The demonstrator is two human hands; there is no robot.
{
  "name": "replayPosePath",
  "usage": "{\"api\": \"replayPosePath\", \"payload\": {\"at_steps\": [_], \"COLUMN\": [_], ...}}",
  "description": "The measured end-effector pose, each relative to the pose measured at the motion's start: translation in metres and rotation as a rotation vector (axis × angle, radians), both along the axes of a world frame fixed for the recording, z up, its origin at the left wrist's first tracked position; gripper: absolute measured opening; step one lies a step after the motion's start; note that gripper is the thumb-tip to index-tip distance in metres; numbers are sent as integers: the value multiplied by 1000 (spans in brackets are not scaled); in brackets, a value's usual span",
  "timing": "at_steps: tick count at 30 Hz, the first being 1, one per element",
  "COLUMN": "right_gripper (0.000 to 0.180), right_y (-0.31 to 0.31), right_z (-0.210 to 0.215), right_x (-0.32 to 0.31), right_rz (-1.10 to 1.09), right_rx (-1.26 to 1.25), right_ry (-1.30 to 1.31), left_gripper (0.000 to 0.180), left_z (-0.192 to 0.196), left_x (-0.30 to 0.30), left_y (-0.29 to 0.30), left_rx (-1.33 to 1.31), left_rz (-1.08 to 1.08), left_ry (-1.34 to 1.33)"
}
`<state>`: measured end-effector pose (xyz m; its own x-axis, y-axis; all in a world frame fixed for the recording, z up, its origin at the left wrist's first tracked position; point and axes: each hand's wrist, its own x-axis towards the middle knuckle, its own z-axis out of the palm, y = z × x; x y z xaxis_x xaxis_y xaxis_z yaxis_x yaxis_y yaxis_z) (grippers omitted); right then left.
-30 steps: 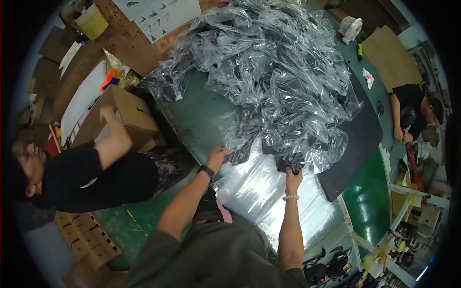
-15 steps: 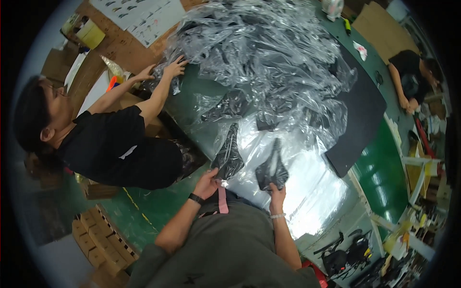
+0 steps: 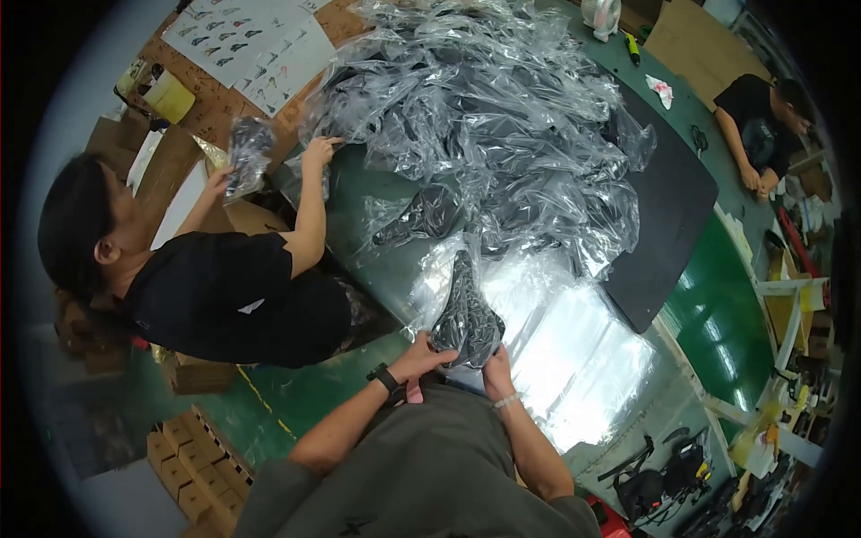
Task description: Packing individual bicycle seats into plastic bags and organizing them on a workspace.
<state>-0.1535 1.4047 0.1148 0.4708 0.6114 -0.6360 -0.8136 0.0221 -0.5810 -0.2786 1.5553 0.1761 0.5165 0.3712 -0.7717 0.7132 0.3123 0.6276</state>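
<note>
Black bicycle saddles wrapped in clear plastic bags lie before me. In front of my waist, a bagged saddle has its narrow nose pointing away from me. My left hand grips the wide rear end at its left corner. At the right rear corner my right hand is closed on the black bagged saddle edge. The outlines overlap here, so I cannot tell how much of a second saddle lies underneath. Another bagged saddle lies on the table just beyond, left of the middle.
A large heap of bagged saddles covers the far table. Shiny plastic sheeting lies to the right, beside a black mat. At left, a co-worker lifts a bagged saddle. Another person sits at far right.
The two bagged saddles, held apart before, are now together, overlapping in front of me. My hands have come closer. The co-worker at left has lifted a bagged saddle away from the heap.
</note>
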Motion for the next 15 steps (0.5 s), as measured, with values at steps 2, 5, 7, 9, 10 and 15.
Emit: {"api": "replayPosePath", "payload": {"at_steps": [2,5,7,9,10,15], "right_gripper": [40,42,41,39,41,53], "right_y": [10,31,54,81,93,151], "right_z": [1,4,13,19,18,-6], "right_x": [3,1,2,2,7,36], "right_rz": [48,141,224,340,432,658], "right_rx": [-16,-20,-23,15,10,154], "right_ry": [-52,-66,-97,-335,-369,-257], "left_gripper": [101,102,64,48,48,38], "left_z": [-10,-28,-18,-9,-16,-43], "left_x": [-6,6,20,20,15,-11], "left_y": [24,66,89,98,105,163], "left_rx": [387,-3,-305,-268,-275,-240], "left_rz": [-217,204,248,411,419,801], "left_ry": [-85,-353,-322,-352,-349,-366]}}
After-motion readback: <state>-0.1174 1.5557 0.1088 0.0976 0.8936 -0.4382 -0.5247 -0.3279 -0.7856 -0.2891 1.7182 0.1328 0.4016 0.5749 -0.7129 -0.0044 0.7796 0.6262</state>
